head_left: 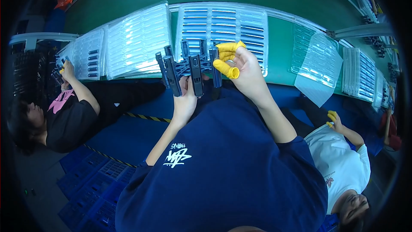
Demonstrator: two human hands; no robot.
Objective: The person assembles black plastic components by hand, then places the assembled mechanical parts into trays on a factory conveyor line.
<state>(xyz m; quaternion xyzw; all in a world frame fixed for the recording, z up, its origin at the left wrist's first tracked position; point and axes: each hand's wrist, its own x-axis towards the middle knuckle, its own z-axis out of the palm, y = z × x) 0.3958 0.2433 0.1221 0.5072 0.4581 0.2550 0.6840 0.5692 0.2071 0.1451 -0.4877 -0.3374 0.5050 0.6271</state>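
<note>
My left hand is closed under a dark spoked holder, gripping it from below near its middle. Several slim, dark bar-shaped parts stand around this holder, one of them a front part with small slots. Yellow finger cots cover fingertips of my right hand. Its thumb and fingers curl onto the rightmost bar-shaped part, at its upper half. The far side of the holder and most of my left fingers are hidden behind the parts.
Past the holder, a clear tray with rows of dark bars lies on the green bench. Stacked clear trays stand left of it; translucent sheets lie right. Co-workers sit both sides. Blue crates stand on the floor.
</note>
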